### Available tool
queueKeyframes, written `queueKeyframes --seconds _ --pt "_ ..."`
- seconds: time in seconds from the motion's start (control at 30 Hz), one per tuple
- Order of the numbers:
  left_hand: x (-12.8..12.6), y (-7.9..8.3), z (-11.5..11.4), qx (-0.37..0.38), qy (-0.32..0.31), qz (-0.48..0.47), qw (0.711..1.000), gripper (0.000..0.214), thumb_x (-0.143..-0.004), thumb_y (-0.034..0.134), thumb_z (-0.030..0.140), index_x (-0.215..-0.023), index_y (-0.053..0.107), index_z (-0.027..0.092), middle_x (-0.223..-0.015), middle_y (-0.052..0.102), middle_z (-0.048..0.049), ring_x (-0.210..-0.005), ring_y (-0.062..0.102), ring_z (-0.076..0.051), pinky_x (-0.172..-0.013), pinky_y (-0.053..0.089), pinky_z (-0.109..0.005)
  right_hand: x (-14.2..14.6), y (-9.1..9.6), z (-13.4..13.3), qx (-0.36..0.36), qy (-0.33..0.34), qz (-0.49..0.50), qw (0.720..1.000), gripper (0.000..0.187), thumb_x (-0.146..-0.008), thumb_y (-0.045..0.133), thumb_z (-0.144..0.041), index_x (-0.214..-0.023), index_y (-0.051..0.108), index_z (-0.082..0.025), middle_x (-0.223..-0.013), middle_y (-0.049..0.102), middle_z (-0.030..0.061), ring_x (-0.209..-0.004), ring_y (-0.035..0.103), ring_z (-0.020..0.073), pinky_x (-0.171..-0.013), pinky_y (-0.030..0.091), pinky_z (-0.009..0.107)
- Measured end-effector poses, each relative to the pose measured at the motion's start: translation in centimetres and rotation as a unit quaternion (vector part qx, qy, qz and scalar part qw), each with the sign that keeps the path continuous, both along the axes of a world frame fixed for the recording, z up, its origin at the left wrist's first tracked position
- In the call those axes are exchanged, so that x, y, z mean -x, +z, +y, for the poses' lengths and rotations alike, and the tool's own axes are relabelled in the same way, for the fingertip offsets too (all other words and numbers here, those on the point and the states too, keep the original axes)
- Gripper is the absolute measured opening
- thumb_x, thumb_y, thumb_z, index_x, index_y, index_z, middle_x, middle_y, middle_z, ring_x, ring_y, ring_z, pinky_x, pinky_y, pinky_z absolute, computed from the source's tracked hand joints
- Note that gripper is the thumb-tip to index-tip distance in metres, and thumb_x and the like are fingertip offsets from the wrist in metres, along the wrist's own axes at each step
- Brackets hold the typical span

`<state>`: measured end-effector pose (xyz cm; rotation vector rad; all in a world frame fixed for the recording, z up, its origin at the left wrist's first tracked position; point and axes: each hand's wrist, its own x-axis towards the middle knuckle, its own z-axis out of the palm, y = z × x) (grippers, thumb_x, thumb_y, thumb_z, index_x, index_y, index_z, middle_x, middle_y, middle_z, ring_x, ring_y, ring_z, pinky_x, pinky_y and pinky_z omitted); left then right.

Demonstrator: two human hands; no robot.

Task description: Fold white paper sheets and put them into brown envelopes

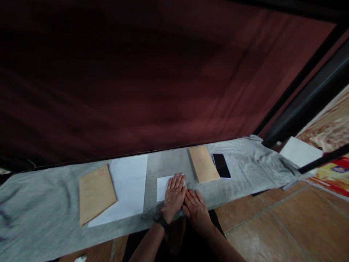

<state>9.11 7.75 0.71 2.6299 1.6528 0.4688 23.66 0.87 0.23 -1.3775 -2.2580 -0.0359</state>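
Observation:
A small white sheet of paper (161,187), perhaps folded, lies on the grey cloth (163,163) in front of me. My left hand (175,194), with a dark watch (160,221) on its wrist, presses flat over the sheet's right part, fingers stretched out. Close beside it, my right hand (195,208) rests palm down near the cloth's front edge, fingers extended and thumb near the left hand. Neither hand grips anything. Both cover the right side of the sheet, so I cannot tell how far it reaches beneath them.
To the left, a brown envelope-like piece (96,194) overlaps a large white sheet (130,185). On the right lie a tan pad or envelope (203,163) and a phone (221,165). A dark red panel (163,91) rises behind the cloth. Tiled floor (261,222) shows below right.

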Motion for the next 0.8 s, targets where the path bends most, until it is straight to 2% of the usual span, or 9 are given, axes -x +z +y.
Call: queueKeyframes --seconds 0.13,0.27,0.53,0.67,0.8 --pt "-0.1 -0.3 0.1 -0.004 0.009 -0.009 1.0 0.053 -0.1 0.033 0.022 -0.153 0.034 0.017 -0.159 0.038 -0.0074 -0.15 0.028 -0.023 -0.12 0.028 -0.049 -0.1 0.3 0.0 0.004 -0.003 -0.01 1.0 0.041 -0.1 0.048 -0.028 -0.14 0.055 -0.018 -0.141 0.06 0.0072 -0.134 0.051 0.0228 -0.12 0.03 0.044" --pt "0.5 -0.4 -0.2 -0.004 0.059 -0.007 0.998 0.053 -0.099 0.033 0.022 -0.152 0.037 0.018 -0.159 0.038 -0.0073 -0.15 0.025 -0.025 -0.121 0.026 -0.051 -0.2 0.3 0.0 0.005 -0.006 -0.017 1.0 0.045 -0.1 0.049 -0.028 -0.144 0.05 -0.02 -0.149 0.052 0.0075 -0.136 0.049 0.0229 -0.12 0.03 0.044" --pt "4.2 -0.6 -1.3 -0.018 0.145 -0.016 0.989 0.055 -0.099 0.036 0.03 -0.151 0.039 0.013 -0.156 0.041 -0.0138 -0.148 0.031 -0.029 -0.118 0.03 -0.051 0.0 0.6 -0.3 0.01 -0.008 0.002 1.0 0.047 -0.101 0.047 -0.027 -0.147 0.047 -0.021 -0.15 0.05 0.0081 -0.137 0.048 0.0233 -0.119 0.03 0.045" --pt "5.7 -0.9 -2.6 -0.031 0.171 -0.047 0.984 0.056 -0.099 0.035 0.032 -0.151 0.04 0.011 -0.154 0.044 -0.0162 -0.146 0.035 -0.03 -0.117 0.031 -0.052 0.0 0.6 -0.1 0.02 -0.015 0.025 0.999 0.044 -0.101 0.046 -0.025 -0.144 0.05 -0.021 -0.149 0.052 0.0068 -0.134 0.051 0.0231 -0.119 0.03 0.047" --pt "6.4 -0.8 -3.7 -0.04 0.178 -0.074 0.98 0.056 -0.099 0.035 0.033 -0.15 0.04 0.011 -0.154 0.044 -0.0174 -0.145 0.036 -0.031 -0.118 0.029 -0.054 0.4 0.8 1.4 0.04 -0.031 0.042 0.998 0.039 -0.1 0.044 -0.022 -0.135 0.06 -0.022 -0.139 0.062 0.0057 -0.13 0.055 0.0235 -0.119 0.03 0.048"
